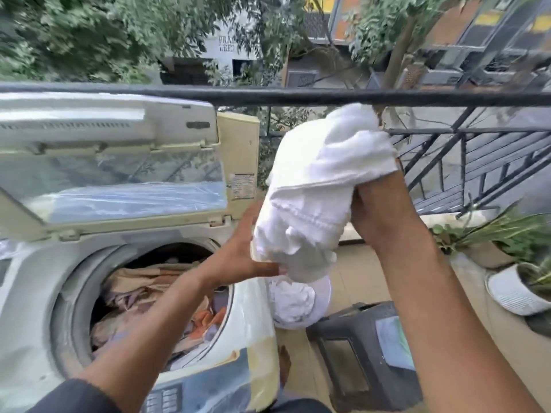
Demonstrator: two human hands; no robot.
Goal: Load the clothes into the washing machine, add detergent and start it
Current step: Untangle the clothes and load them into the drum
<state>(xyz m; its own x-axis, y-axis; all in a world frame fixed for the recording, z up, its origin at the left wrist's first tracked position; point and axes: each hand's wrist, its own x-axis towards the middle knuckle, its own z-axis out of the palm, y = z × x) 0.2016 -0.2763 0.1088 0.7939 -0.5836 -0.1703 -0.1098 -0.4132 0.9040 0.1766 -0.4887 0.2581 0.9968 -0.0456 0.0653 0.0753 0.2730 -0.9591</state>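
A top-loading washing machine [38, 293] stands at the left with its lid [119, 186] raised. Its drum [149, 305] holds several beige and orange clothes. To the right of the drum, a bunched white cloth [316, 186] is held up in the air. My right hand [369, 210] grips its upper part; the fingers are buried in the fabric. My left hand [244, 248] touches the cloth's lower left side with straight fingers, thumb underneath. Below the cloth, a white tub [298, 302] with more white laundry sits on the floor.
A black balcony railing [328, 96] runs across just behind the machine and the cloth. A dark stool or crate [363, 359] stands on the tiled floor at the lower right. Potted plants [512, 263] line the right edge. The control panel [167, 397] is at the machine's front.
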